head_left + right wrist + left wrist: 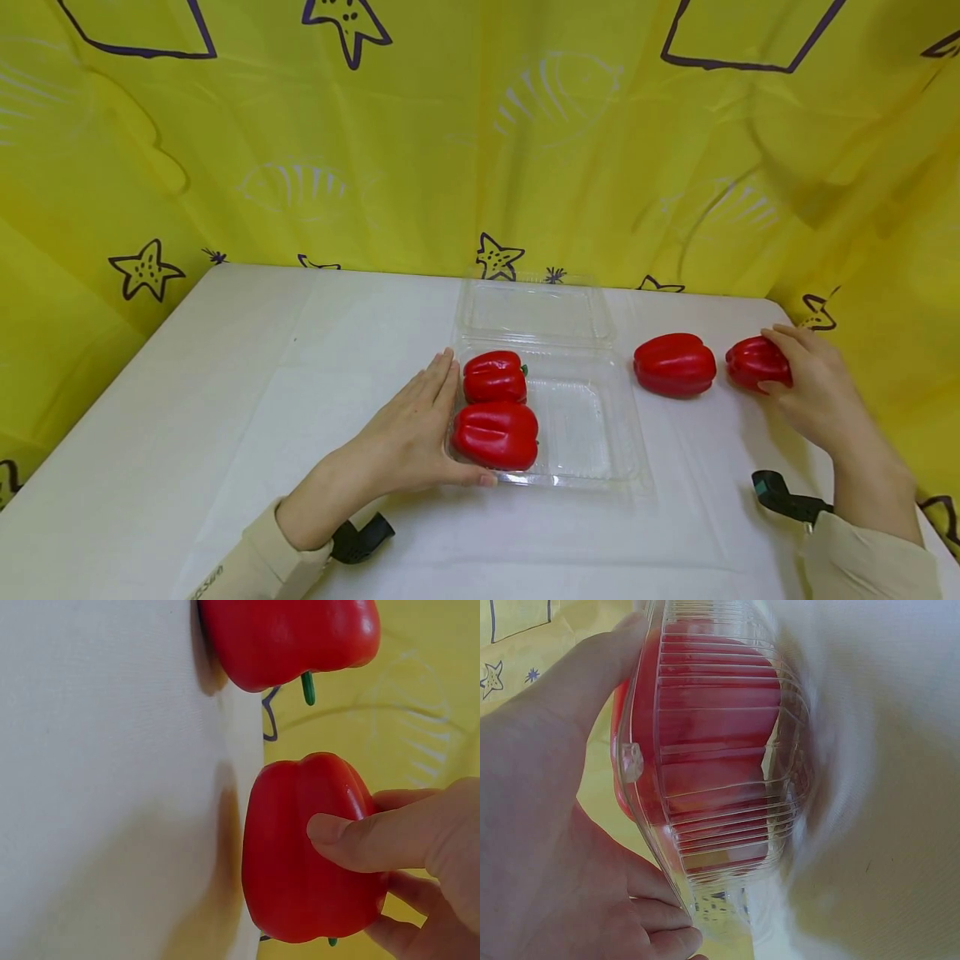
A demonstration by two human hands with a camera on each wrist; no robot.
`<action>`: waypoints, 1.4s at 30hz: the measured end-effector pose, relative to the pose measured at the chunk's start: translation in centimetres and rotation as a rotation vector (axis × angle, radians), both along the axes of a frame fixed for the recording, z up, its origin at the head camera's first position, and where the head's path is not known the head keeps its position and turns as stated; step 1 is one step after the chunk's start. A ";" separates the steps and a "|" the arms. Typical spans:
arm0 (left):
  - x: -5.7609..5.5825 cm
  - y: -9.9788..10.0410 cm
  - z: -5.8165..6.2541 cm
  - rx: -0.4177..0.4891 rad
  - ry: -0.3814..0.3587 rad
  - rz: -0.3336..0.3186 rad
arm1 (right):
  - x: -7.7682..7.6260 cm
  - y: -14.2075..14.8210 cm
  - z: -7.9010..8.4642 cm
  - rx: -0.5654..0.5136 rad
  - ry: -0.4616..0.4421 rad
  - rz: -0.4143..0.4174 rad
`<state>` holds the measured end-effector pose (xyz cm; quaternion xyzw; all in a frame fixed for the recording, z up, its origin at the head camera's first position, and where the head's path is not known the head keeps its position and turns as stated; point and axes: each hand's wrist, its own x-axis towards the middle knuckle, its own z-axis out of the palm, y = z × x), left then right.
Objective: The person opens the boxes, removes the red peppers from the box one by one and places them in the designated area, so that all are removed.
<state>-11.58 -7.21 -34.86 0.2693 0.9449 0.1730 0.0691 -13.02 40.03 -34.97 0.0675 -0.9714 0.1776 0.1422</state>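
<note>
Evidently a packing step. Right hand pinches a red pepper, far right; left hand lies spread, straight-fingered, against the clear container. 2 peppers inside, 1 loose pepper between. Next, I'd judge: steady carry toward its right half.

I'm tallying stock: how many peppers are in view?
4: far pepper and near pepper in the box, third pepper on the table beside it, fourth pepper in the right hand.
</note>
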 end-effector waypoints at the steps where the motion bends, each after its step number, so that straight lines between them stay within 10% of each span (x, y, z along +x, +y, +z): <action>1: 0.0 0.0 0.0 0.001 -0.001 0.001 | 0.0 0.1 -0.1 0.001 -0.006 0.001; 13: 0.0 0.0 0.0 -0.003 -0.002 0.002 | -0.3 0.4 -1.1 -0.006 -0.115 0.010; 42: 0.1 -0.1 0.1 0.003 -0.006 0.007 | -0.5 -0.7 -1.2 0.013 -0.040 -0.013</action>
